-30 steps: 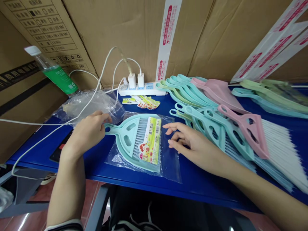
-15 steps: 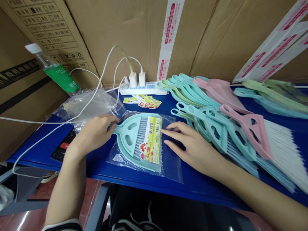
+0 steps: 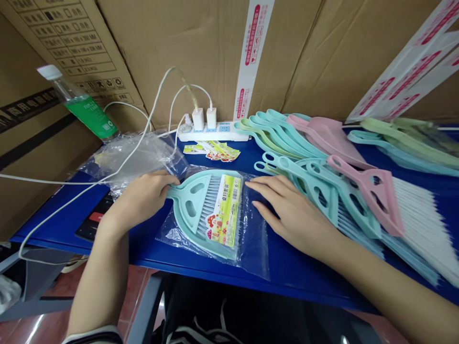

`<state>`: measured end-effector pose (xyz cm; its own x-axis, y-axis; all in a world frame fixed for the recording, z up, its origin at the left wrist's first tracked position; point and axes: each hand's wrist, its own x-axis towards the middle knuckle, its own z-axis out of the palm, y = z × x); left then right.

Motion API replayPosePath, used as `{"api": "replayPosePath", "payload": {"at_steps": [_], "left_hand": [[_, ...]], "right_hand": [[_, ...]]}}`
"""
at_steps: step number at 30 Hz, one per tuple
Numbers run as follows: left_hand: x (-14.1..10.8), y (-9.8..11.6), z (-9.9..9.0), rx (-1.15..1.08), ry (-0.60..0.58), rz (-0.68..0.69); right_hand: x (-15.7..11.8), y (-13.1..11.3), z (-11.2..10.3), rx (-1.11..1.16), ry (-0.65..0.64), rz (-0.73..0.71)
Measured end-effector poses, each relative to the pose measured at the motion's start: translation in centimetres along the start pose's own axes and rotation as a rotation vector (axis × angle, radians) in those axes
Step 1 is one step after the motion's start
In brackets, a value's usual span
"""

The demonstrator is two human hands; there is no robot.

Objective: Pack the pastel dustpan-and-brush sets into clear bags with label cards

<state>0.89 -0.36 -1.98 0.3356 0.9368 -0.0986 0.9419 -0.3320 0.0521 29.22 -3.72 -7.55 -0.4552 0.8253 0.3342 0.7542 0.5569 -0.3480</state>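
Note:
A light-blue dustpan [image 3: 183, 224] with a small brush [image 3: 211, 191] nested in it lies in a clear plastic bag [image 3: 256, 248] on the blue table. A green and white label card [image 3: 229, 205] with mushroom pictures rests over the bristles. My left hand [image 3: 148, 198] is closed round the dustpan's handle end, which its fingers mostly hide. To the right, my right hand [image 3: 287, 210] lies palm down with fingers stretched out, its fingertips at the bag's right side. Whether they press on the plastic I cannot tell.
Several brushes [image 3: 383, 196] and dustpans [image 3: 322, 129] lie piled at the right. Behind stand a power strip [image 3: 215, 134] and loose label cards [image 3: 222, 152]. Clear bags [image 3: 132, 155], a bottle [image 3: 91, 114], a white cable and a dark phone-like device [image 3: 95, 215] are at the left.
The bag with the dustpan has turned slightly, its right lower corner shifting down and left. My right hand has drawn a little right, its fingers now closer together. My left hand keeps its hold.

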Motion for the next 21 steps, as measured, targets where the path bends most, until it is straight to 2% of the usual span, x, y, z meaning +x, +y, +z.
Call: {"api": "replayPosePath", "payload": {"at_steps": [9,16,21], "left_hand": [[0.08,0.34,0.22,0.099,-0.025,-0.06],[0.42,0.33,0.53,0.094,0.007,0.057],[0.75,0.72,0.81,0.117,0.067,0.062]], "right_hand": [[0.0,0.4,-0.04,0.024,0.025,0.091],[-0.09,0.76,-0.07,0.007,0.031,0.035],[-0.35,0.8,-0.16,0.032,-0.019,0.032]]}}
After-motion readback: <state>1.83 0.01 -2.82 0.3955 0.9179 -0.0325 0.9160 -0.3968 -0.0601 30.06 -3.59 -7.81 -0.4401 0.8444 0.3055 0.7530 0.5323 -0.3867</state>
